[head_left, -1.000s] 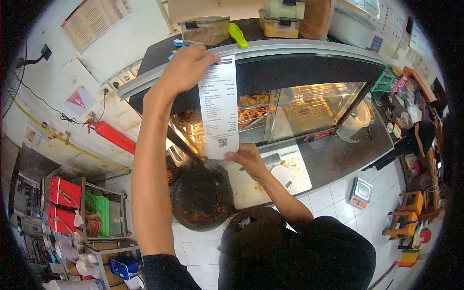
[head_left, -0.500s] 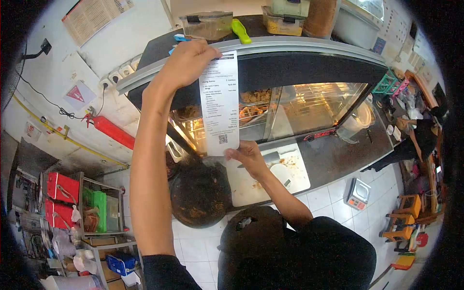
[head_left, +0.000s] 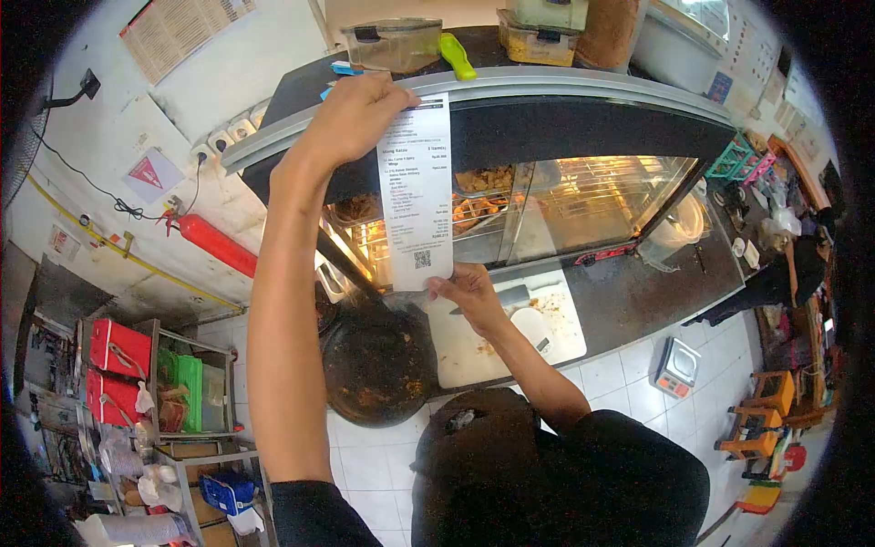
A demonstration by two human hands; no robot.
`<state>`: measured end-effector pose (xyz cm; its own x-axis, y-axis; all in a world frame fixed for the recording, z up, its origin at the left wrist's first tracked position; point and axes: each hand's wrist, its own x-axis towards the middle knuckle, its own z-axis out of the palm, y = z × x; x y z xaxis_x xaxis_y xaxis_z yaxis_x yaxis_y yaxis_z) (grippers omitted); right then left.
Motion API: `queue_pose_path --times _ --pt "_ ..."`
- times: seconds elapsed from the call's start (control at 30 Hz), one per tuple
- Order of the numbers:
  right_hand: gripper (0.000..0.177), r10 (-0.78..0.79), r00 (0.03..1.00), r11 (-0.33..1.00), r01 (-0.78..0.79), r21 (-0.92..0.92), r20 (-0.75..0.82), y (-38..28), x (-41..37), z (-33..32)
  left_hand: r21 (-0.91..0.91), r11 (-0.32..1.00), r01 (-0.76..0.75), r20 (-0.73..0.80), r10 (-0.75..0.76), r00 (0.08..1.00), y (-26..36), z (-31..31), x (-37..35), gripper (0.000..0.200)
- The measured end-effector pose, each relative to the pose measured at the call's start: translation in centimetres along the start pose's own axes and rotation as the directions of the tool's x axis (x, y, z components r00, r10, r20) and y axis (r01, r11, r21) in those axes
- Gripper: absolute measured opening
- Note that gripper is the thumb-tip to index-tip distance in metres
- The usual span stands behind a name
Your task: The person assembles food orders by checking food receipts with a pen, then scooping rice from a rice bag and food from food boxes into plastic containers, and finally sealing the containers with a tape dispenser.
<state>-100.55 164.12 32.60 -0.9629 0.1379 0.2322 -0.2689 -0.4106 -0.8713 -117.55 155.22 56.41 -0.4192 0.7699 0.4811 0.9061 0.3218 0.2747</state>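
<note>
A long printed receipt hangs upright against the front of a lit glass food display cabinet. At its top edge, by the cabinet's silver rim, my left hand is closed with the fingers pinching the paper. My right hand holds the bottom corner between thumb and fingers, just below the QR code. Under that hand lies a white cutting board with crumbs, a wide-bladed knife and a round white item. Fried food shows behind the glass.
A large dark round pan stands left of the board. Plastic containers and a lime-green handled item sit on the cabinet. A fire extinguisher is at left, a scale and orange stools at right.
The receipt's lower end and my right hand have shifted up very slightly. Both hands keep their hold on the paper, and the view has tilted a little.
</note>
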Motion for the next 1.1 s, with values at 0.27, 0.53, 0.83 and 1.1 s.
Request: queue_pose_path --times 0.27,0.53,0.83,1.1 --pt "0.014 -0.004 1.0 1.0 0.004 0.016 0.006 -0.5 0.0 0.3 -0.025 0.999 0.034 0.012 -0.034 0.999 -0.1 0.0 -0.1 0.032" --pt "0.012 0.0 1.0 0.999 0.001 0.049 -0.01 -0.3 -0.1 0.4 -0.056 0.998 0.01 -0.002 -0.01 1.0 -0.2 0.1 -0.1 0.034" --pt "0.015 -0.009 0.999 1.0 0.008 -0.024 -0.034 0.4 -0.1 0.0 -0.232 0.967 0.107 -0.077 -0.128 0.989 0.5 0.2 -1.4 0.048" --pt "0.018 0.036 0.993 0.999 -0.036 0.004 -0.111 0.7 0.1 0.4 -0.463 0.876 0.135 -0.057 -0.181 0.982 0.4 0.3 -2.5 0.052"
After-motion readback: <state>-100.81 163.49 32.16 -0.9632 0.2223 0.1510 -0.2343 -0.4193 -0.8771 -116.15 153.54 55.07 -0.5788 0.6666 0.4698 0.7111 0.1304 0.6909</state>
